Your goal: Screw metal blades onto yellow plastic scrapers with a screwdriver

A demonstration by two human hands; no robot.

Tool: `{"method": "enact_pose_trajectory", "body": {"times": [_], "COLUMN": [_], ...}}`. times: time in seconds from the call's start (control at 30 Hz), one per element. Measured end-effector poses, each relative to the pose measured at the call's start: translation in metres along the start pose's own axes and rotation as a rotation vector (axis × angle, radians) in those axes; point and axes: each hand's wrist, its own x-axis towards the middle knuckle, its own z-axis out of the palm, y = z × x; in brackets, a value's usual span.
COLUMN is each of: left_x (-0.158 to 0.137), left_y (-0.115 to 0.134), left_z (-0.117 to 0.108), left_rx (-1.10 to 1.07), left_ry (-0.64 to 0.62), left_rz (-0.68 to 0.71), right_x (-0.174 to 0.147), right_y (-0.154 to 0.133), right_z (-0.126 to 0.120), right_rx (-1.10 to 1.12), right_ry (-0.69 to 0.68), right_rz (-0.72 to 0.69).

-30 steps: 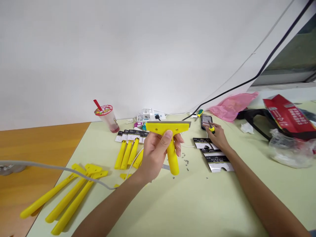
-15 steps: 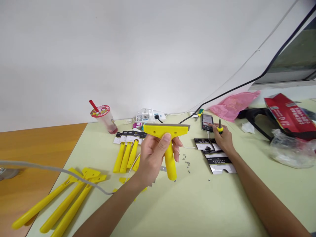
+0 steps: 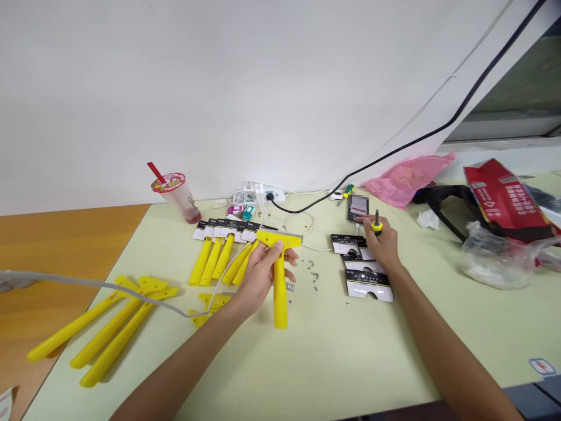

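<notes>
My left hand [image 3: 258,278] is closed round the neck of a yellow scraper [image 3: 280,292], its thumb on the front and the metal blade along the top edge. The scraper is held above the table with its handle pointing down. My right hand [image 3: 385,248] grips a screwdriver [image 3: 377,227] with a yellow and black handle, shaft upward. A finger of that hand reaches to the lower part of a smartphone [image 3: 358,207]. Black and white packaging cards [image 3: 369,285] lie just under and beside the right hand. Several small screws [image 3: 314,275] are scattered between the hands.
Several yellow scrapers with cards [image 3: 213,257] lie behind my left hand. Longer yellow handles [image 3: 118,327] lie at the left, crossed by a grey cable [image 3: 100,283]. A drink cup [image 3: 179,199] stands near the wall. Pink plastic [image 3: 407,180] and a red box [image 3: 504,196] are at the right.
My left hand has lowered the scraper and moved it farther from the camera. My right hand stays by the phone with the screwdriver. The view has shifted slightly.
</notes>
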Motion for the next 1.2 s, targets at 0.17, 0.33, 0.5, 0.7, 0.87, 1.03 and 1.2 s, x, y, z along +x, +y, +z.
{"method": "enact_pose_trajectory", "body": {"times": [0.17, 0.33, 0.5, 0.7, 0.87, 1.03, 1.2], "left_x": [-0.036, -0.053, -0.054, -0.054, -0.052, -0.05, -0.05], "left_y": [-0.036, -0.048, -0.047, -0.049, -0.052, -0.051, -0.05], "left_z": [-0.032, -0.058, -0.068, -0.071, -0.072, -0.069, -0.07], "left_rx": [-0.023, -0.053, -0.125, -0.137, -0.14, -0.13, -0.106], "left_ry": [0.072, 0.06, 0.08, 0.068, 0.058, 0.076, 0.092], "left_rz": [-0.18, -0.219, -0.199, -0.206, -0.214, -0.222, -0.201], "right_x": [-0.003, -0.015, -0.039, -0.057, -0.058, -0.065, -0.074], "right_y": [-0.022, -0.056, -0.093, -0.104, -0.104, -0.1, -0.095], "right_z": [0.0, 0.0, 0.005, 0.016, 0.026, 0.033, 0.035], "right_rx": [0.012, 0.039, 0.046, 0.076, 0.087, 0.101, 0.109], "right_ry": [-0.128, -0.324, -0.603, -0.794, -0.81, -0.773, -0.701], "right_rz": [-0.009, 0.021, 0.049, 0.141, 0.112, 0.071, 0.007]}}
